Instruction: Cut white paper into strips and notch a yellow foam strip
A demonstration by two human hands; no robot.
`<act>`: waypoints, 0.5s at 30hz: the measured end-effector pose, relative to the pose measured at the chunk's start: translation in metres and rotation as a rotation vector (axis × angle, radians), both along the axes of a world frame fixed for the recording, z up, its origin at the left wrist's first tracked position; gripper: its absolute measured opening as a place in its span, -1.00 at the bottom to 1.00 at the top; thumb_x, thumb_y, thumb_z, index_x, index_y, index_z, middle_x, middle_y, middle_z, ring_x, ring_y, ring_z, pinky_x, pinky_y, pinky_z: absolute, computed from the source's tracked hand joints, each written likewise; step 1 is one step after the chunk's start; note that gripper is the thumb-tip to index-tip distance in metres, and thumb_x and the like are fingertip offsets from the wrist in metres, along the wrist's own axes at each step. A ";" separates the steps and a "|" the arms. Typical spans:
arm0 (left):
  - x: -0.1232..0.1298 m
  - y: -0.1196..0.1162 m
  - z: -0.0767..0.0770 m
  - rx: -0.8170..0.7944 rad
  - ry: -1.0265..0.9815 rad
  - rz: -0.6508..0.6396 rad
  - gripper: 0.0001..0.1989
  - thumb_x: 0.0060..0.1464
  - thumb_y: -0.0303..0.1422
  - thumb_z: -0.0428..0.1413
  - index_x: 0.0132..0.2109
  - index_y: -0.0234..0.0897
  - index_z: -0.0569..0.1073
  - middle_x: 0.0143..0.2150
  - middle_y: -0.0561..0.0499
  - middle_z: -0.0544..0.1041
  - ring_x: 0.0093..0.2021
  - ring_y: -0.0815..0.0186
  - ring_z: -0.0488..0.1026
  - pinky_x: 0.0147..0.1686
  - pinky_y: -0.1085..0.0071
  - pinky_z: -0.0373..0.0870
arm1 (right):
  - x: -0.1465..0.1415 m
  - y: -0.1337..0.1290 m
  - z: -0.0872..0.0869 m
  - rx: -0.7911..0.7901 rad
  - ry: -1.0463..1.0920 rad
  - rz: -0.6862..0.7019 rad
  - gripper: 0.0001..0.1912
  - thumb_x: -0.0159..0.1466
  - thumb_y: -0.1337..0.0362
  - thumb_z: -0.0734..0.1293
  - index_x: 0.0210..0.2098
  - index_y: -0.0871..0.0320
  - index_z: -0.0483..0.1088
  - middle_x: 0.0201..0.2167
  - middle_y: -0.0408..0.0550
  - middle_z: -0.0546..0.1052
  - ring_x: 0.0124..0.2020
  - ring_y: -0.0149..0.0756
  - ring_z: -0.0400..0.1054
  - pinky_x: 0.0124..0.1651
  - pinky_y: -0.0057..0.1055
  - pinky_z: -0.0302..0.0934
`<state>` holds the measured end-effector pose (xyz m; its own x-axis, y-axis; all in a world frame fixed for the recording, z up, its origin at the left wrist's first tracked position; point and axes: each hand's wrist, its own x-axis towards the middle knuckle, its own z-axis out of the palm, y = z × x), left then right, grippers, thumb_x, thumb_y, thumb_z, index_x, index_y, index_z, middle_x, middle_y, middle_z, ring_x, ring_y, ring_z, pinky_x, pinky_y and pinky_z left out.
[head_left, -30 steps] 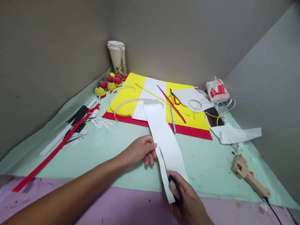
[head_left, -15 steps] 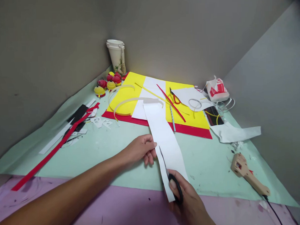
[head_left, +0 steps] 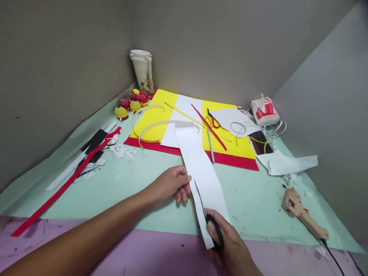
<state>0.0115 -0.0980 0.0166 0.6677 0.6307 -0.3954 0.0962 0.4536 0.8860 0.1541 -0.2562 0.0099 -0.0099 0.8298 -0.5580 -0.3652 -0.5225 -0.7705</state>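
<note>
A long white paper strip (head_left: 205,173) runs from the yellow and white sheets toward me, its far end curled. My left hand (head_left: 178,184) pinches its left edge between thumb and fingers. In my right hand (head_left: 228,237) are black-handled scissors (head_left: 216,233), their blades lying along the strip and pointing away from me. A narrow band on the strip's left side is partly cut and hangs toward me beside the scissors. My right fingers are partly hidden behind the handles and paper.
Yellow sheets (head_left: 232,140) with a red border lie ahead, bearing loose strips, pliers (head_left: 214,120) and a pale blue stick (head_left: 211,147). Right stand a glue gun (head_left: 304,214) and tissue pack (head_left: 265,111). Left are a red strip (head_left: 65,184), small lanterns (head_left: 121,113) and a white cup (head_left: 142,69).
The whole view has shifted slightly. Both hands keep nearly the same position on the strip, and the scissors still lie in the cut.
</note>
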 end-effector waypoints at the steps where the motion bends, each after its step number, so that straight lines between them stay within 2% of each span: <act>1: 0.000 0.000 0.000 -0.002 0.002 0.002 -0.83 0.12 -0.31 0.07 -0.35 -0.28 0.25 -0.52 0.02 0.50 -0.66 0.41 0.43 -0.75 0.58 0.26 | 0.000 0.000 0.000 0.011 0.003 0.003 -0.51 0.12 -0.13 0.39 -0.11 0.06 0.38 -0.63 -0.28 0.25 -0.68 -0.48 0.04 -0.62 -0.52 -0.15; 15: 0.000 0.000 0.000 -0.007 -0.001 -0.011 -0.81 0.10 -0.29 0.09 -0.34 -0.28 0.25 -0.52 0.03 0.50 -0.66 0.41 0.43 -0.75 0.58 0.26 | 0.001 0.001 -0.001 0.012 0.037 -0.007 -0.55 0.12 -0.11 0.40 -0.16 0.06 0.39 -0.61 -0.28 0.23 -0.64 -0.48 0.02 -0.60 -0.54 -0.10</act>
